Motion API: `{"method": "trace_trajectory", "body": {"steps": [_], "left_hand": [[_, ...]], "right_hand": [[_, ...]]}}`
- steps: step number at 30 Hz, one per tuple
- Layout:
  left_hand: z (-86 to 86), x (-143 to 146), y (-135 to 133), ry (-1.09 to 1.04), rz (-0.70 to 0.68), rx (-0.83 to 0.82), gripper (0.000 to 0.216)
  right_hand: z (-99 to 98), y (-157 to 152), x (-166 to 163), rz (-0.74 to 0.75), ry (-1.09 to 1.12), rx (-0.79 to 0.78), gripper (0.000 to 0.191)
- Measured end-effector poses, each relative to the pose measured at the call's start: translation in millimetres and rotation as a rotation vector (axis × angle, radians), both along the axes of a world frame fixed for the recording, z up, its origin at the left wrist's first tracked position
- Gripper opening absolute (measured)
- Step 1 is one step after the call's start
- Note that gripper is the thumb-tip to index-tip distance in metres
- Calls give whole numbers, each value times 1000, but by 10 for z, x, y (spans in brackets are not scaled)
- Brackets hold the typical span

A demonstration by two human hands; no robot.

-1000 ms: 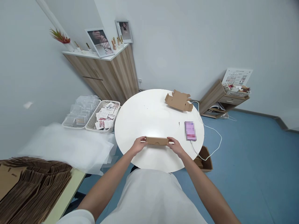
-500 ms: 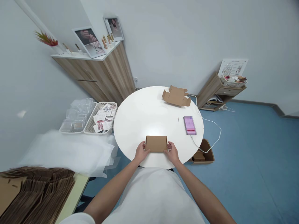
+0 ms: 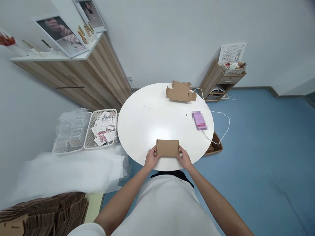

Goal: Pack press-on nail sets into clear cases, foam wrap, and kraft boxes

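A closed brown cardboard box [image 3: 167, 148] is at the near edge of the white oval table [image 3: 137, 121]. My left hand [image 3: 152, 158] grips its left end, thumb on the front edge and fingers along the side. At the opposite end my right hand [image 3: 184, 158] holds it the same way. Whether the box rests on the tabletop or is slightly lifted I cannot tell. Farther back lies an unfolded cardboard box blank [image 3: 181, 91]. A phone [image 3: 199, 120], its screen blurred out, lies on the right with a white cable plugged in. Near it is a tiny dark object [image 3: 186, 116].
Left of the table stand a white basket [image 3: 89, 134] of printed cards and a stack of clear plastic trays [image 3: 72, 127]. White sheets [image 3: 73, 170] and flat cardboard [image 3: 56, 213] lie nearer me. An open carton [image 3: 218, 146] sits below the table's right edge.
The camera view has shifted and turned slightly, so the furniture sits differently in the picture. Both hands still hold the box, which appears turned very slightly.
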State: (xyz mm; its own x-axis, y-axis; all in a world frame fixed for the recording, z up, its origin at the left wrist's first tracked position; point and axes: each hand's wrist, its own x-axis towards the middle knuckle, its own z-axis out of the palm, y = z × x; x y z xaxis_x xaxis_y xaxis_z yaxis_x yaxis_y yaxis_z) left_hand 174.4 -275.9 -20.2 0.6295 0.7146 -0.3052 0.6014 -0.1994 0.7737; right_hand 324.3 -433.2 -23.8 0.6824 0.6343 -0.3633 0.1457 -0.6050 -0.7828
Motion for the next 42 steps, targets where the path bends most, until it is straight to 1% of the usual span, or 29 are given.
{"method": "trace_trajectory", "body": {"steps": [6,9,12,16,21,24,26,29,31,33,36,39,42], "left_hand": [[29,-32,21,-51,42,-95,60],[42,-28,34,-63,44,-127,61],[52,-23,33,-58,47,-145,60],[63,-14,7,-30,65,-131,57],[125,41,-41,3,36,-97,55],[204,143,-94,10,27,-70,55],[268,271,-154,3,6,-39,54],[373,592,-313,-16,-52,14,52],[445,897,-486,-21,-111,43,51],[507,1262,-720,-28,-197,63,50],[549,1874,-1162,-48,-369,59,50],[484,2507,-1638,-58,-521,-5,52],[322,3110,-2061,-60,-633,-87,56]], "right_hand": [[61,62,-55,-72,103,22,59],[84,86,-42,-108,128,51,58],[100,98,-28,-123,140,40,58],[117,101,-5,-114,159,-6,58],[137,93,68,-117,171,-23,57],[166,46,163,-135,207,-1,53],[194,-37,264,-159,216,27,52],[242,-288,490,-210,203,94,52],[270,-557,695,-268,168,142,52],[289,-902,939,-349,116,163,51],[286,-1504,1343,-490,19,130,51],[234,-2085,1743,-618,-62,65,50],[145,-2527,2112,-705,-95,-6,51]]}}
